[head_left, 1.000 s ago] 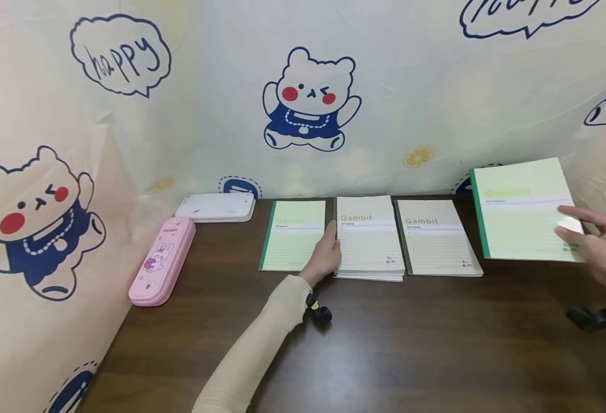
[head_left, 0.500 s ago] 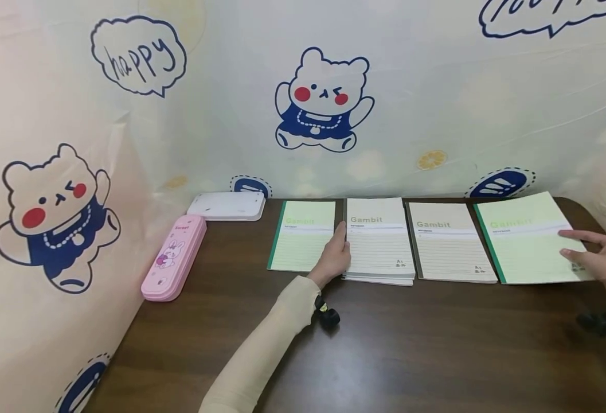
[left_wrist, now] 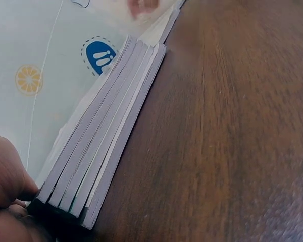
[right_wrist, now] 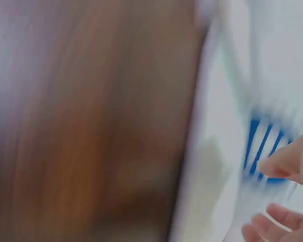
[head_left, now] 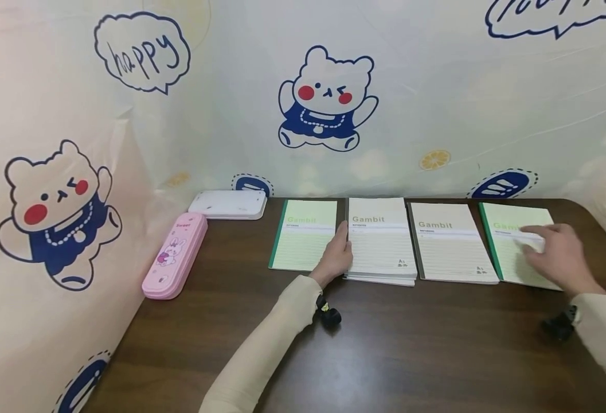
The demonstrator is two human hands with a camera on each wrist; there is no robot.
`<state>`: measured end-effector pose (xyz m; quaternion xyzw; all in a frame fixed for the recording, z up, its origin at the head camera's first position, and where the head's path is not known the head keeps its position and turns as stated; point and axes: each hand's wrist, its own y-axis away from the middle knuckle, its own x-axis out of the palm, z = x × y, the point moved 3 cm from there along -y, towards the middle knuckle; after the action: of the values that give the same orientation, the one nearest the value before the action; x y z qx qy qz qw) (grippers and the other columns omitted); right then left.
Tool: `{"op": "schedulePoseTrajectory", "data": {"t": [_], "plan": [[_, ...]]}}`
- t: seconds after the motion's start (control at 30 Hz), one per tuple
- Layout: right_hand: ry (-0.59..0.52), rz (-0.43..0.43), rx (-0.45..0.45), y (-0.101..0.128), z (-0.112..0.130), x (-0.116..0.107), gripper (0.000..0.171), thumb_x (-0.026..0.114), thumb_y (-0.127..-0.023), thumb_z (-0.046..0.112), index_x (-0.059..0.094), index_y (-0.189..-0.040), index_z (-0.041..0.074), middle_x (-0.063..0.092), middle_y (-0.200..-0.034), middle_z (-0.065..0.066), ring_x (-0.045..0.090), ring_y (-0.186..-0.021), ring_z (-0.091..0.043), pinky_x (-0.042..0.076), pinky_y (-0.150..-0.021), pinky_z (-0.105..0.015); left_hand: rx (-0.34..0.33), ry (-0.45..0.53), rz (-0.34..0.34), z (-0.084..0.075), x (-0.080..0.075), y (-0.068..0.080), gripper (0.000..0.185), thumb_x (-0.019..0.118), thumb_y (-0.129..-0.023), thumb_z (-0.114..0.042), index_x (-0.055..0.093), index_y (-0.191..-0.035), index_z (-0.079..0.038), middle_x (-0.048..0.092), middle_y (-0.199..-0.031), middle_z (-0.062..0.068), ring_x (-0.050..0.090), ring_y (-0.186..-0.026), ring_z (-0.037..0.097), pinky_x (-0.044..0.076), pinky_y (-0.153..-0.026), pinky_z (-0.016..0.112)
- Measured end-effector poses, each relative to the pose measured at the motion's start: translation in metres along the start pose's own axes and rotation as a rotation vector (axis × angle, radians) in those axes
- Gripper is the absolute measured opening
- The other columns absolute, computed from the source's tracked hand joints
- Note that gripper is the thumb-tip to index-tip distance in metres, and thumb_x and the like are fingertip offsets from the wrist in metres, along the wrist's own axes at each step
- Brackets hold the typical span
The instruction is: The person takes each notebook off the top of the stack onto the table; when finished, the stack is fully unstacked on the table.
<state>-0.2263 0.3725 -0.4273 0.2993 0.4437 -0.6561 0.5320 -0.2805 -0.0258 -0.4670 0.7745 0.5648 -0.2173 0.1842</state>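
Four "Gambit" notebooks lie in a row at the back of a dark wooden table point(head_left: 411, 344). My left hand point(head_left: 337, 252) grips the left edge of a stack of white notebooks point(head_left: 382, 246); in the left wrist view my fingers point(left_wrist: 7, 176) curl at the corner of that stack point(left_wrist: 106, 141). My right hand point(head_left: 540, 241) rests with straight fingers on the green notebook point(head_left: 509, 252) at the far right, which lies flat. The right wrist view is blurred and shows only fingertips point(right_wrist: 288, 166) over a pale cover.
A green notebook point(head_left: 305, 241) lies left of the stack and a beige one point(head_left: 447, 246) right of it. A pink pencil case point(head_left: 176, 255) and a white box point(head_left: 229, 205) sit at the back left. A bear-print cloth point(head_left: 437, 86) walls the back and left.
My right hand lowered the green notebook from the air onto the table beside the beige one, then slid onto its cover. My left hand stayed at the stack's edge.
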Motion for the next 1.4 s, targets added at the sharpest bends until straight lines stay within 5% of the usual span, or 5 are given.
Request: {"op": "schedulePoseTrajectory", "data": {"t": [0.17,0.4,1.0,1.17,1.4], "plan": [[-0.289,0.098,-0.088,-0.004,0.100,0.049,0.038,0.055,-0.089,0.018,0.052,-0.123,-0.001,0.053,-0.117,-0.028,0.053,-0.101,-0.044,0.046,-0.077,-0.052,-0.010,-0.012,-0.014,-0.001,-0.001,0.001,0.052,0.026,-0.098,-0.009,0.006,-0.145,-0.005,0.005,-0.151,0.010,0.005,-0.137,0.015,0.011,-0.110,0.030],[-0.321,0.185,-0.066,-0.001,0.180,0.116,0.052,0.050,-0.091,0.017,0.035,-0.131,-0.013,0.032,-0.135,-0.032,0.023,-0.130,-0.042,0.022,-0.103,-0.053,-0.006,-0.004,-0.006,-0.001,-0.001,0.002,0.052,0.025,-0.098,-0.009,0.004,-0.145,-0.005,0.004,-0.151,0.010,0.003,-0.137,0.016,0.009,-0.110,0.031],[-0.191,0.180,-0.136,-0.001,0.181,0.114,0.051,0.048,-0.091,0.017,0.037,-0.130,-0.014,0.028,-0.135,-0.036,0.030,-0.124,-0.047,0.028,-0.100,-0.054,-0.003,-0.049,-0.062,-0.038,-0.007,-0.004,0.057,0.047,-0.089,-0.011,0.026,-0.141,0.000,0.013,-0.149,0.017,0.012,-0.137,0.026,0.017,-0.109,0.036],[-0.223,0.206,-0.113,-0.002,0.178,0.112,0.052,0.048,-0.091,0.017,0.035,-0.131,-0.013,0.028,-0.136,-0.035,0.027,-0.127,-0.045,0.025,-0.102,-0.053,-0.050,0.124,-0.097,-0.039,-0.020,-0.013,0.043,0.052,-0.088,-0.008,0.048,-0.131,-0.009,0.044,-0.136,0.008,0.057,-0.087,0.026,0.047,-0.070,0.032],[-0.275,0.220,-0.068,-0.002,0.178,0.115,0.052,0.045,-0.093,0.017,0.031,-0.135,-0.011,0.024,-0.139,-0.033,0.023,-0.129,-0.044,0.022,-0.104,-0.052,-0.113,0.325,-0.013,-0.025,-0.022,-0.021,0.051,0.053,-0.088,-0.002,0.044,-0.135,-0.018,0.040,-0.139,0.003,0.049,-0.053,0.014,0.044,-0.048,0.026]]}}
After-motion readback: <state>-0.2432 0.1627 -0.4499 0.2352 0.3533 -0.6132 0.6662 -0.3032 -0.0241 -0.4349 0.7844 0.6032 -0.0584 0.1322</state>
